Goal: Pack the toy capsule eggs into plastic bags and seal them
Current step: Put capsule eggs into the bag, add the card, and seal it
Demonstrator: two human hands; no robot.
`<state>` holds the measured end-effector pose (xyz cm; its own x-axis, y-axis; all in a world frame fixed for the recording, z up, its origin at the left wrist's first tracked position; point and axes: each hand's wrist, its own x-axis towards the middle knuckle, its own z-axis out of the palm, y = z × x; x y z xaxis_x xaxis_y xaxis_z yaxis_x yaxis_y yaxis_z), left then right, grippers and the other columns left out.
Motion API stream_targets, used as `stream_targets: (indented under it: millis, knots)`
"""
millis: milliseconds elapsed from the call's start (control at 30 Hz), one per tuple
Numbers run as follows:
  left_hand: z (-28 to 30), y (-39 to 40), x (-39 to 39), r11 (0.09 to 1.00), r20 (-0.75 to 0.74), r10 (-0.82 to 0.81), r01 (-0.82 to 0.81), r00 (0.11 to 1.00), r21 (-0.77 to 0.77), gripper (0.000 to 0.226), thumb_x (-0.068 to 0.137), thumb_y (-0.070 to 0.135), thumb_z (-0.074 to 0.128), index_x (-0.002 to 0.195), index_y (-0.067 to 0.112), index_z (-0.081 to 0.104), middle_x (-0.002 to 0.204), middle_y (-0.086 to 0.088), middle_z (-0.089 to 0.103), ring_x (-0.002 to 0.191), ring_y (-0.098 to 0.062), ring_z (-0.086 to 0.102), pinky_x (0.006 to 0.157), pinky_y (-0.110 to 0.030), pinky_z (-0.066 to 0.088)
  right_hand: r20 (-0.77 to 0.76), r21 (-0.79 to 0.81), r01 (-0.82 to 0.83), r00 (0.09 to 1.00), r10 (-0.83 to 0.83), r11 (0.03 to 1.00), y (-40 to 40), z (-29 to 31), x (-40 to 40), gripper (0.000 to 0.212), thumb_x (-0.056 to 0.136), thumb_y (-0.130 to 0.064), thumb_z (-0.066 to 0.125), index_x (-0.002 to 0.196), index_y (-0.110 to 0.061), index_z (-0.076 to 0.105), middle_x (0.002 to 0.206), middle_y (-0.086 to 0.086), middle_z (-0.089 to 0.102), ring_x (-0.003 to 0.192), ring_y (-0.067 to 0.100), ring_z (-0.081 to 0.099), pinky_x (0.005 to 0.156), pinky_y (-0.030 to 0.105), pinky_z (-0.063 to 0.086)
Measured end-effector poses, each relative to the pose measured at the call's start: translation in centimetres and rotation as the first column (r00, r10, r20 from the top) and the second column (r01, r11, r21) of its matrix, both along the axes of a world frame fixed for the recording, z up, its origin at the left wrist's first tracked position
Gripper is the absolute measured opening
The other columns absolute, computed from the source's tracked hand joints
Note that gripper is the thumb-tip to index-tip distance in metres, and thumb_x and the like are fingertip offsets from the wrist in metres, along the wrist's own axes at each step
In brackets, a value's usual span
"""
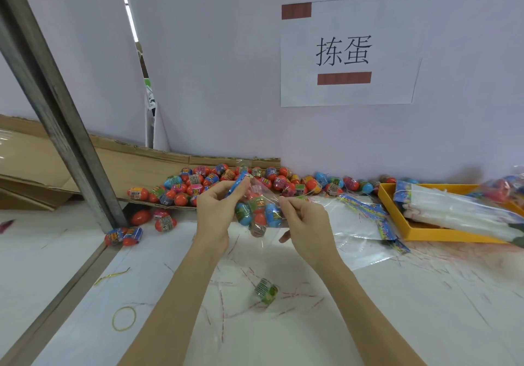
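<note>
Above a white table [397, 323], two bare hands hold a clear plastic bag [262, 209] partly filled with toy capsule eggs [256, 218] in blue, red and green. At the bag's upper corner the left hand [215, 209] has its grip clamped by thumb and fingers on the blue printed header; the right hand [304, 218] pinches the thin film at the mouth, with the lower fingers loosely curled. Judging by this, the bag is being closed: the step would go best with the mouth drawn flat and taut between the two pinches and the eggs left to settle low, away from the seal line. Film looks slippery and crinkly, eggs smooth, hard and glossy with paper label bands. Behind the hands a heap of loose eggs [226, 182] lies along the wall, partly on brown corrugated cardboard [113, 164]. One green egg [266, 290] sits alone on the table nearer the viewer, beside a yellow rubber band [124, 319] and scattered thin red strips. To the right, an orange tray [397, 212] holds stacked empty bags
</note>
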<state>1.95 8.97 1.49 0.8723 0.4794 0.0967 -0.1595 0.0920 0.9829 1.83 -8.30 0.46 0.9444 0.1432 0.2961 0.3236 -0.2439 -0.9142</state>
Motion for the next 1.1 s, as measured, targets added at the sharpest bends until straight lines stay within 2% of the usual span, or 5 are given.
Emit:
stream_targets:
  millis: [233,533,733,867,1100]
  knots:
    - [-0.1,0.4,0.0,0.987,0.127,0.139,-0.148,0.982,0.069,0.009,0.088,0.034,0.084,0.083,0.026,0.083,0.08,-0.001,0.076,0.079,-0.017,0.069,0.078,-0.041,0.06,-0.402,0.413,-0.161,0.851,0.338,0.896,-0.2,1.5,-0.8,0.034,0.096,-0.049,0.067,0.114,-0.021,0.07,0.108,0.008,0.079,0.092,0.029,0.078,0.073,0.038,0.065]
    - [-0.5,1.4,0.2,0.975,0.126,0.188,-0.2,0.974,0.093,0.025,0.095,0.04,0.075,0.079,0.021,0.077,0.06,0.009,0.059,0.059,-0.007,0.052,0.06,-0.024,0.047,-0.357,0.292,-0.288,0.852,0.383,0.912,-0.6,1.2,-0.7,0.022,0.1,-0.028,0.068,0.115,-0.013,0.073,0.102,0.002,0.081,0.092,0.018,0.078,0.074,0.022,0.058]
    - [0.2,1.2,-0.2,0.886,0.105,0.015,-0.062,0.994,0.46,0.027,0.097,0.05,0.066,0.114,0.03,0.073,0.105,0.014,0.071,0.097,-0.003,0.066,0.081,-0.017,0.053,-0.255,0.196,-0.175,0.941,0.222,0.965,-0.8,1.2,-0.4,0.022,0.102,-0.016,0.059,0.086,-0.01,0.072,0.068,-0.006,0.066,0.062,0.012,0.051,0.058,0.022,0.044]
    - [0.5,0.4,-0.7,0.9,-0.143,-0.354,0.378,0.924,0.215,0.031,0.097,0.049,0.066,0.098,0.023,0.084,0.101,0.0,0.08,0.101,-0.021,0.075,0.083,-0.034,0.063,-0.127,0.153,-0.174,0.973,0.194,0.973,-0.7,1.3,-0.6,0.032,0.103,-0.02,0.061,0.071,-0.017,0.068,0.06,-0.01,0.058,0.056,0.005,0.046,0.055,0.015,0.038]
    - [0.5,0.8,-0.8,0.927,-0.087,-0.368,0.372,0.926,0.043,0.029,0.088,0.041,0.078,0.098,0.014,0.084,0.092,-0.005,0.08,0.086,-0.017,0.076,0.075,-0.027,0.062,0.03,0.14,-0.072,0.997,0.068,0.988,-1.1,0.6,0.0,0.044,0.105,-0.023,0.059,0.062,-0.026,0.069,0.054,-0.009,0.053,0.053,0.005,0.045,0.056,0.02,0.036]
